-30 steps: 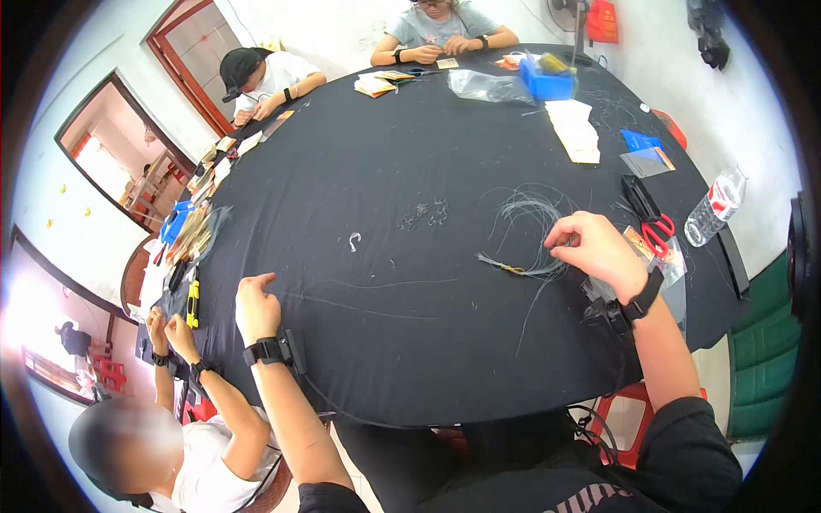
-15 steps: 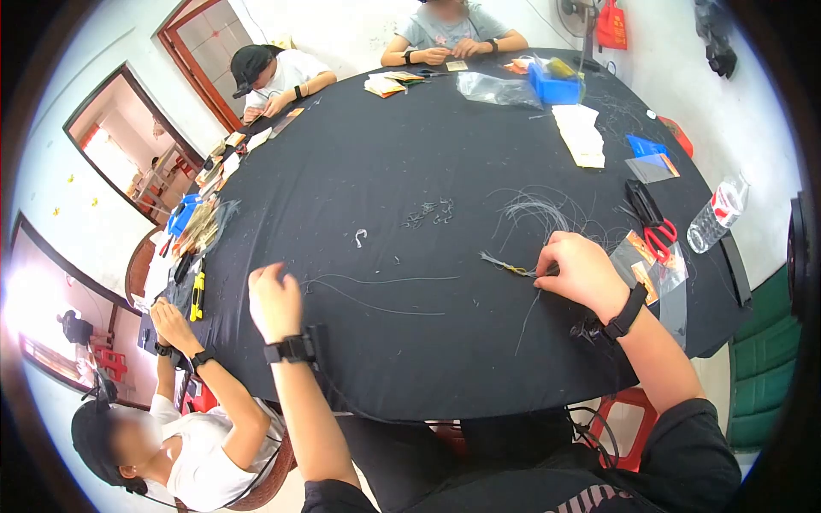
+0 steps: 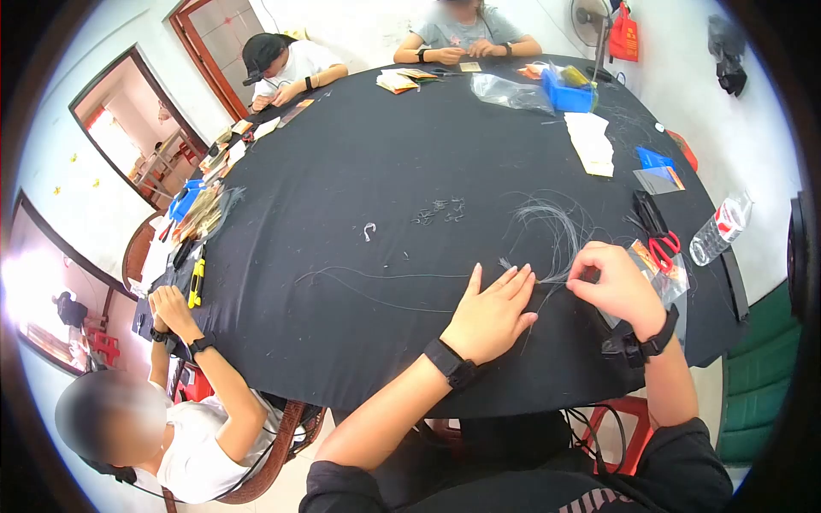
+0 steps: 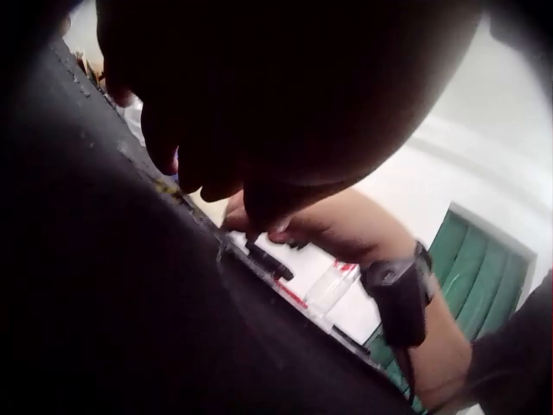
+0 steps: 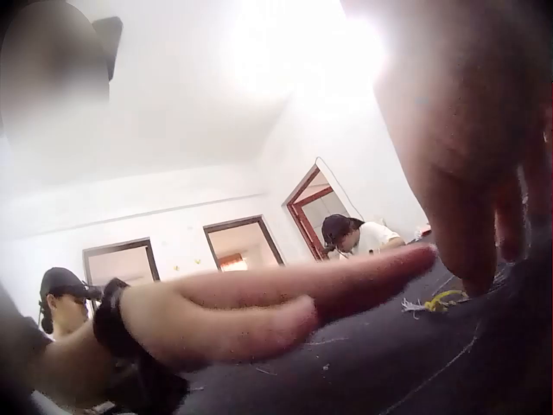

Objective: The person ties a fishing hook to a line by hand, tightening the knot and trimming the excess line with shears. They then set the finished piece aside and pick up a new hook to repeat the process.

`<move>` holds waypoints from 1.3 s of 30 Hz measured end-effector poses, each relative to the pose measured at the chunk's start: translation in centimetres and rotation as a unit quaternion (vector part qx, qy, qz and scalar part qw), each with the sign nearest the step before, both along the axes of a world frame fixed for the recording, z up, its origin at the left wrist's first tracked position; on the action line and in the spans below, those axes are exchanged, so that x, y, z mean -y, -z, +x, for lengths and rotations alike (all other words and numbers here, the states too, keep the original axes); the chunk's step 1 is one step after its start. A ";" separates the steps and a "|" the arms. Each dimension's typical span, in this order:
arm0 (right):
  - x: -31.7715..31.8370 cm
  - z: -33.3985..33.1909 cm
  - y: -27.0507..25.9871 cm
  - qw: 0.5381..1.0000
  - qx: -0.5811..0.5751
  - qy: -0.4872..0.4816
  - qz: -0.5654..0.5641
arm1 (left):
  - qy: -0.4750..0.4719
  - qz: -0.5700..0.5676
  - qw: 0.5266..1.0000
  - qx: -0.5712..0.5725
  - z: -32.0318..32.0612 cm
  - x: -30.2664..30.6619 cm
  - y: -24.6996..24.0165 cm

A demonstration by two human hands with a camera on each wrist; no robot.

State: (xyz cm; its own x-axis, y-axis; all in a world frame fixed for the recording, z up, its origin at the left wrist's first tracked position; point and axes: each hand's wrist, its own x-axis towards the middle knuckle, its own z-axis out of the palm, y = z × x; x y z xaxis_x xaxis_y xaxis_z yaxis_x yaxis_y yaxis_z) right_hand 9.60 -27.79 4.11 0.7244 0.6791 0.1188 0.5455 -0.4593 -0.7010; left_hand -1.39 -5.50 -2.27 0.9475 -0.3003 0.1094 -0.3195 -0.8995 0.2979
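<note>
A looped bundle of thin clear line [image 3: 547,224] lies on the black cloth, bound near one end with a yellow tie [image 5: 445,301]. Flat and palm down, my left hand [image 3: 492,318] has straight fingers reaching over the tied end, which it mostly hides in the head view. Just to its right, my right hand [image 3: 623,278] pinches at the strands with thumb and forefinger, the other fingers curled. A long doubled strand [image 3: 385,275] stretches leftward across the cloth from beside my left hand. Beyond it is a cluster of small dark hooks [image 3: 439,211].
Red-handled scissors [image 3: 664,250], a black case [image 3: 647,212] and a water bottle [image 3: 720,229] are at the right. White cards [image 3: 589,144] and a blue box [image 3: 569,96] sit farther back. A yellow cutter [image 3: 197,282] lies left, near a seated person. Two others sit across the table.
My left hand has crossed from the left end of the doubled strand to the bundle, fingers spread flat. My right hand came down to the bundle, then shifted slightly right along it.
</note>
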 end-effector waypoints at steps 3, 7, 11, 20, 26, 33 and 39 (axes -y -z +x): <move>1.7 -0.3 -2.3 0.999 -0.045 0.019 0.021 | -0.004 0.008 1.000 0.003 0.0 -0.1 0.1; 4.7 -0.3 -4.7 0.970 -0.119 0.071 0.201 | -0.004 0.008 1.000 -0.010 0.1 -0.2 0.2; 6.5 -1.7 -7.6 0.938 -0.049 0.159 0.302 | -0.024 -0.033 0.997 -0.060 0.1 -0.2 -2.2; -1.8 -8.7 -7.2 0.942 -0.011 0.125 0.311 | 0.057 -0.464 0.883 -0.043 -2.0 0.4 -4.9; -7.2 -10.7 -2.8 0.969 -0.143 0.050 0.197 | -0.009 -0.668 0.744 -0.019 -2.4 -0.7 -5.2; -8.5 -11.7 -1.1 0.991 -0.103 -0.058 0.068 | -0.125 -0.775 0.617 -0.064 0.8 -8.6 -3.9; -7.0 -11.0 -2.2 0.929 -0.029 -0.348 -0.121 | -0.211 -0.809 0.538 0.105 1.7 -16.0 -1.3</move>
